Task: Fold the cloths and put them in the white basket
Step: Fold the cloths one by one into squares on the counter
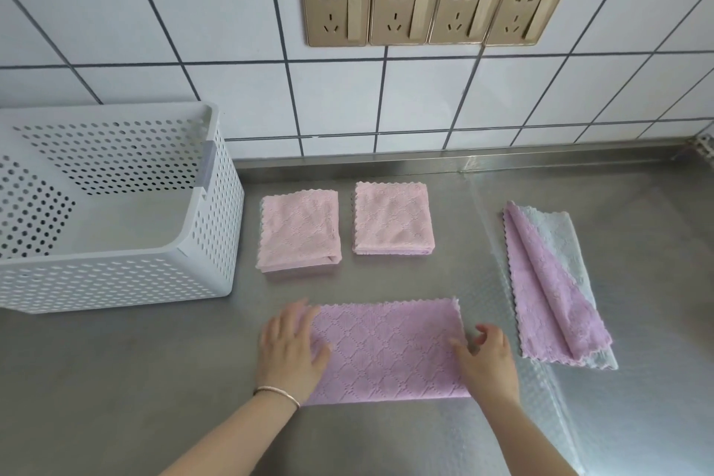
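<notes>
1. Head view: purple cloth (386, 352) lying flat on the steel surface (154, 379), near edge of scene, folded once into a wide band. Long axis running left to right, short axis running near to far.
2. Left hand (289, 348) resting on the cloth's left end, fingers (297, 315) straight, lightly spread and pointing far, palm pressing the fabric down. Nothing pinched there, as far as can be told.
3. Right hand (487, 359) at the cloth's right end, beside the right edge. Fingers loosely curled; thumb side touching the edge. Whether the edge is already pinched cannot be told.
4. Deciding relation: each hand sitting at one short end, cloth stretched between them. Next fold, by judgement, across the long axis, one end carried over to meet the other, to make a square like the two finished ones.
5. Two pink folded cloths (299, 230) (393, 218) lying side by side just far of the purple cloth, near but apart from each other, not yet in the basket.
6. White basket (116, 278) standing at the left, well apart from the purple cloth, nearer the left hand than the right. No cloth visible inside.
7. Loosely doubled purple-and-grey cloth (556, 286) waiting at the right, long axis near to far, nearer the right hand, untouched.
</notes>
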Demonstrator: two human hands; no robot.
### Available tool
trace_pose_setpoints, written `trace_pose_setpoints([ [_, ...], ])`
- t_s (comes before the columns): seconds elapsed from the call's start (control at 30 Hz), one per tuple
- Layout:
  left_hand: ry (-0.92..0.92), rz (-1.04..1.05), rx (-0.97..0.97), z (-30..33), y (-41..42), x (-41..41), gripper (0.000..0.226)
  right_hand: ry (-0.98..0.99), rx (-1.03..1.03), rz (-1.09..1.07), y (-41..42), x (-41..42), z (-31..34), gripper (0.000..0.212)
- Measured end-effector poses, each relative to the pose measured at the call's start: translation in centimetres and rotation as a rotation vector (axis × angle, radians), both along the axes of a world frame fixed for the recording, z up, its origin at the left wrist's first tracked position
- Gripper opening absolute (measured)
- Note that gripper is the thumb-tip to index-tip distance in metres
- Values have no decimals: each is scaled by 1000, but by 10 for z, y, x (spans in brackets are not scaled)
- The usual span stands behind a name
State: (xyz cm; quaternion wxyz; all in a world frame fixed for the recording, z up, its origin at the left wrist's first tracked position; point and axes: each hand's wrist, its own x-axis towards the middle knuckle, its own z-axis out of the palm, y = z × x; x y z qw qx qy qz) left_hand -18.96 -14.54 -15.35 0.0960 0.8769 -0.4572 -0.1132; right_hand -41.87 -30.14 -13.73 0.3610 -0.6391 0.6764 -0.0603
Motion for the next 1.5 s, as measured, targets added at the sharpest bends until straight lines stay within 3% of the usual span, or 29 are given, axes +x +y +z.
trace_pose_setpoints([
  [0.13, 9, -397, 204, -6, -13, -30, 66, 84, 87, 8, 15, -7, -3, 62],
  [0.23, -61, -622, 274, -7, -29, -45, 66, 199, 131, 25, 17, -7, -4, 57],
  [0.3, 23, -659, 401, -5, -33, -51, 68, 279, 180, 37, 16, -4, -2, 47],
  [0.43, 23, -644, 431, -6, -36, -52, 73, 330, 187, 92, 17, -1, 3, 15],
  [0.53, 60, -628, 457, 1, -43, -52, 75, 302, 96, 115, 23, -2, 11, 12],
  [0.63, 283, -489, 344, 31, -57, -61, 60, 220, -195, 150, 34, 7, 20, 3],
  [0.73, 868, -58, 71, 71, -71, -60, 39, 5, -614, 326, 51, 26, 29, 5],
  [0.77, 967, 35, 6, 78, -74, -56, 37, -31, -725, 413, 57, 35, 31, 5],
  [0.87, 920, 143, -46, 84, -68, -43, 37, -130, -862, 607, 77, 58, 31, 21],
  [1.0, 826, 281, -157, 73, -46, -26, 35, -191, -813, 621, 97, 75, 15, 59],
  [1.13, 767, 401, -185, 55, -18, -9, 16, -17, -681, 744, 104, 73, -17, 79],
  [1.37, 679, 569, -156, 32, 2, 13, 28, 143, -560, 883, 107, 78, -43, 90],
  [1.5, 663, 586, -67, 21, 6, 18, 19, 169, -529, 917, 105, 78, -48, 91],
])
